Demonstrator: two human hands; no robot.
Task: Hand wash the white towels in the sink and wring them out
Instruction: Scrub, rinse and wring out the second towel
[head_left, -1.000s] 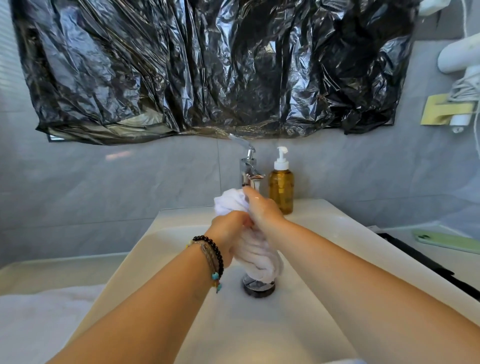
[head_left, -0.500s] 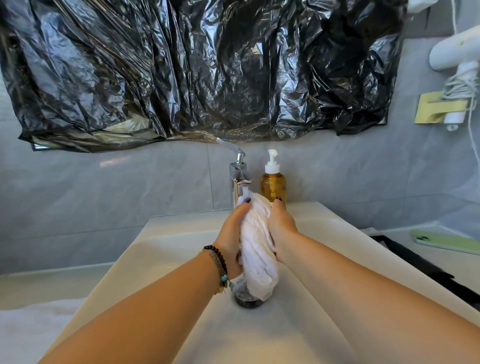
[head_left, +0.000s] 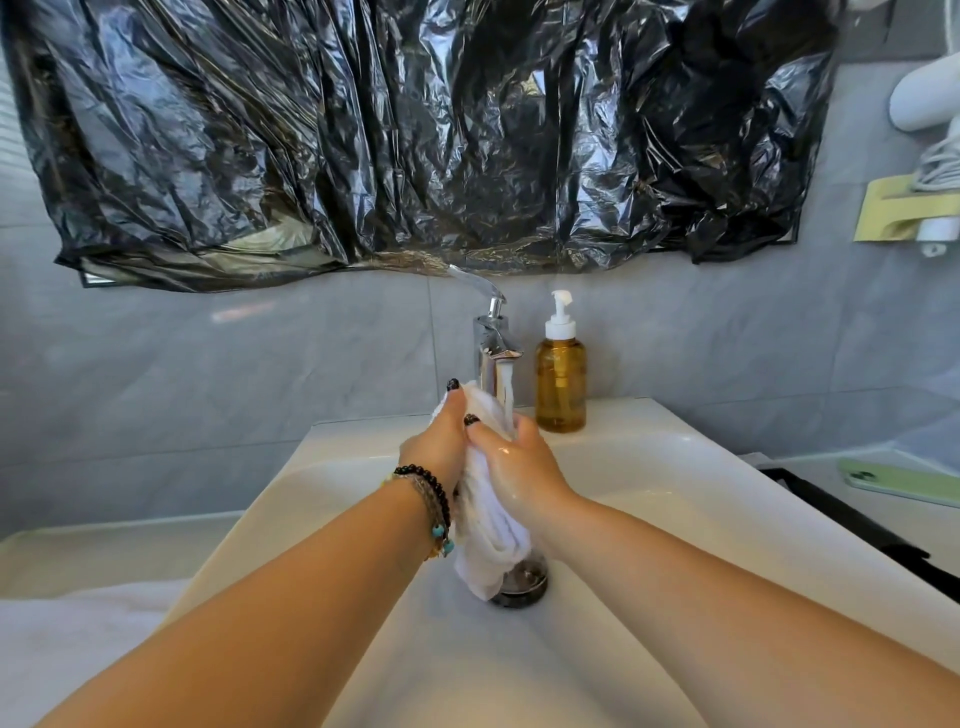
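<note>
Head view, both hands gripping towel mid-sink

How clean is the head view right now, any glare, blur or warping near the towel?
Head view: strong wide-angle bowing of the sink edges; bright glare patches on the black plastic sheet; the towel and both hands are sharp; the forearms nearest the camera look softer.

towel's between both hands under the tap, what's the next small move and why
Probably rub the palms against each other, working the white towel under the stream. Water runs from the faucet, the left hand and right hand press it, and its tail hangs over the drain.
</note>
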